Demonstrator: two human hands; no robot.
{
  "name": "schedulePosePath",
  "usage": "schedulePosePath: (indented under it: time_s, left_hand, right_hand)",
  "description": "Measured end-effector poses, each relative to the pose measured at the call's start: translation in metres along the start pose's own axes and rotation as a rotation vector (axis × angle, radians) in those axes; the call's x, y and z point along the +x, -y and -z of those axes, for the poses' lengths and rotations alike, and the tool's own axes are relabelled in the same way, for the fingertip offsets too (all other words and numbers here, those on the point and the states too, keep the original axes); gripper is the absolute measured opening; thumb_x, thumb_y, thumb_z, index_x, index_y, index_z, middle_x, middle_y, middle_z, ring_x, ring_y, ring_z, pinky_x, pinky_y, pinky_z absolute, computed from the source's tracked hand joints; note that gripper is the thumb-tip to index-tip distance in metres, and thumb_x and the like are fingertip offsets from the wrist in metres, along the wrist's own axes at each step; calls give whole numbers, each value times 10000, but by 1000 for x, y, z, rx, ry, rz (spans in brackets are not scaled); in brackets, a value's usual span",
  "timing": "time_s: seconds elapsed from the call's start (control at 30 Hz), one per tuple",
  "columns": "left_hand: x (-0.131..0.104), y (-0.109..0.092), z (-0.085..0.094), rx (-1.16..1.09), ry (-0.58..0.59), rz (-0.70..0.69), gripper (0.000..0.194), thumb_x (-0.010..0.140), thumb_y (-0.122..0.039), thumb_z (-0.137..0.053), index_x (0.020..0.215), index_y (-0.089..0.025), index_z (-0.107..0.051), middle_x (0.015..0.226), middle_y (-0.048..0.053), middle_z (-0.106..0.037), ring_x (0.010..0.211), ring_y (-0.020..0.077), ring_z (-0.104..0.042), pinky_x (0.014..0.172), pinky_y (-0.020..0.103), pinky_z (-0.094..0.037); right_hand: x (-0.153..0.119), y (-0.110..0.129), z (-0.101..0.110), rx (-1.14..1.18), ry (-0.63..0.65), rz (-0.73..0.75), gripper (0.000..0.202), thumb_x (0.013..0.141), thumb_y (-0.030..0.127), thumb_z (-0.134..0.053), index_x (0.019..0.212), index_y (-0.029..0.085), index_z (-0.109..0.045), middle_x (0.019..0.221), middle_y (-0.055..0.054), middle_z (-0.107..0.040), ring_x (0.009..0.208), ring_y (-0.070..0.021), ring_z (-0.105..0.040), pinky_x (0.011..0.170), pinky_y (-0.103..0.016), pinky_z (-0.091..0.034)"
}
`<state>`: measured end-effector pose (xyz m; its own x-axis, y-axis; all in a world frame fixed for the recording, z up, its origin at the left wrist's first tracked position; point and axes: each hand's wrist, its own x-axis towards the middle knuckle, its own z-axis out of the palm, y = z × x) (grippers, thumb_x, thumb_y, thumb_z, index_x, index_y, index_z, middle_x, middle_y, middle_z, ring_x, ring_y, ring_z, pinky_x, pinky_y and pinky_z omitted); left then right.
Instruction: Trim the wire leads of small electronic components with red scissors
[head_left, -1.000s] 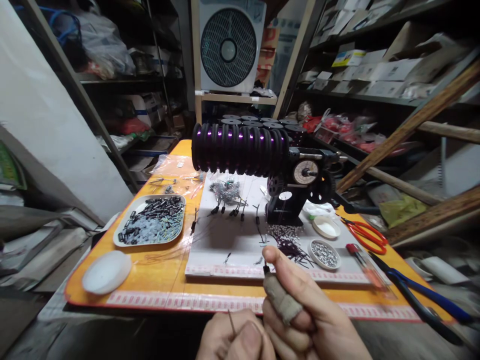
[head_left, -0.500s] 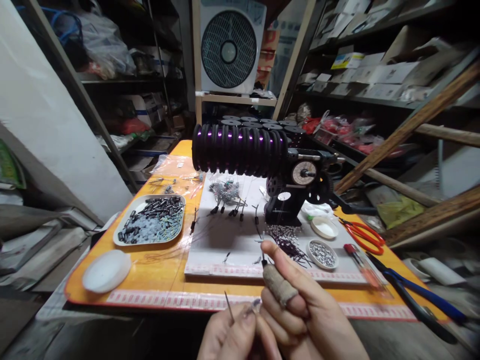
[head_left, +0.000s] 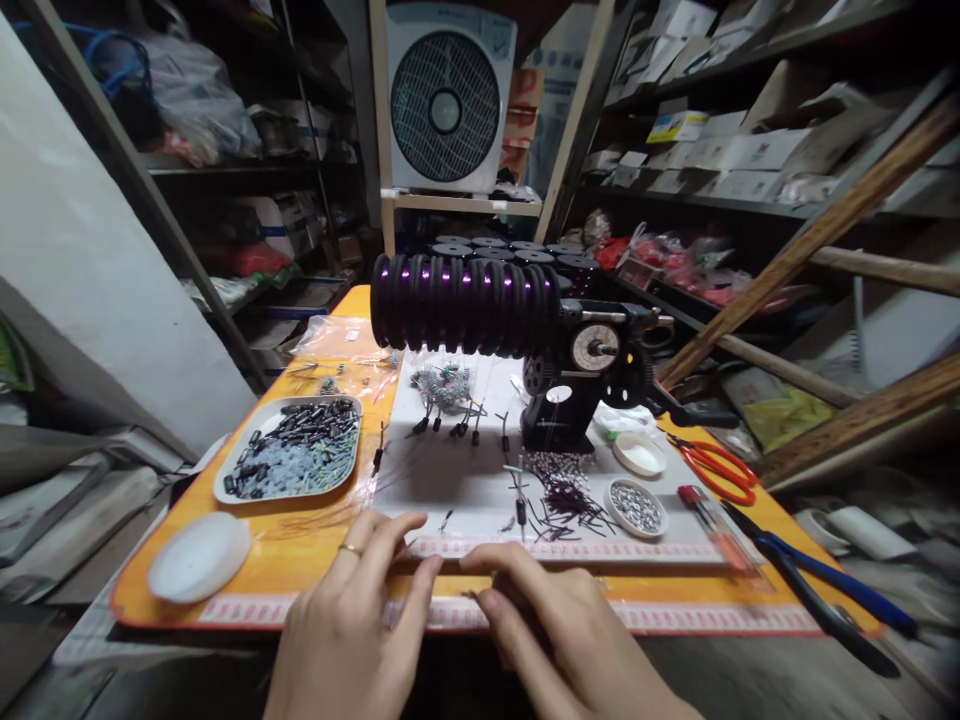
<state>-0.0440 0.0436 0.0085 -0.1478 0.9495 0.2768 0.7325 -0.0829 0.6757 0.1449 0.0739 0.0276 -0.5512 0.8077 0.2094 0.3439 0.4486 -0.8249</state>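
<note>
My left hand (head_left: 349, 610) is over the table's front edge, thumb and forefinger apart, nothing visible between them. To its right, my right hand (head_left: 559, 625) is curled, its thumb tip against something small and dark that I cannot make out. Its middle finger is mostly hidden. Just beyond the hands lies a white board (head_left: 450, 480) with a dark cylindrical piece on thin wire (head_left: 521, 508), short dark strips (head_left: 574, 505) and a bundle of wired parts (head_left: 444, 385). Black spools with purple thread (head_left: 465, 300) sit on a black cranked machine (head_left: 559, 415) behind.
At left are a tray of small parts (head_left: 244, 440) and a white round lid (head_left: 199, 557). At right stand a dish of metal bits (head_left: 635, 507) and a white dish (head_left: 639, 453), beside red-handled scissors (head_left: 716, 470) and blue-black pliers (head_left: 832, 580). A box fan (head_left: 445, 110) stands behind.
My hands have separated and turned palms down, the left moving leftward. The thin rod in my left fingers is gone from view. The dark piece by my right forefinger now shows over the board.
</note>
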Motion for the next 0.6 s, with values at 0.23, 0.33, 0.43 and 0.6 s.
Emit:
schedulePosePath:
  time_s: [0.23, 0.33, 0.43, 0.6]
  left_hand:
    - [35, -28, -13, 490, 209, -7, 168, 968, -234, -490, 945, -268, -654, 1037, 25, -699, 746, 277, -726, 575, 349, -412]
    - [40, -27, -14, 491, 224, -21, 174, 947, -202, -489, 846, -245, -623, 945, 32, -690, 715, 265, -716, 557, 329, -372]
    - [38, -20, -12, 451, 227, -34, 154, 928, -196, -511, 801, -238, -586, 883, 13, -662, 701, 224, -698, 589, 313, -398]
    - [8, -12, -8, -37, -2, -95, 127, 909, -268, -550, 784, -255, -566, 788, -32, -615, 525, 116, -550, 552, 237, -427]
  right_hand:
    - [-11, -19, -3, -720, 31, 225, 303, 1008, 187, -436, 1247, 130, -613, 782, -102, -740, 635, -233, -707, 519, -297, -460]
    - [-13, -18, 1, -726, 114, 248, 250, 1002, 202, -468, 1131, 166, -679, 808, -92, -741, 633, -230, -717, 485, -291, -461]
    - [-13, -16, 4, -582, 89, 209, 267, 1010, 207, -443, 1145, 191, -673, 897, -103, -747, 711, -235, -735, 544, -292, -510]
    - [3, -11, 11, -173, -215, 58, 177, 994, 182, -451, 1048, 186, -620, 947, -97, -697, 835, -210, -686, 749, -327, -532]
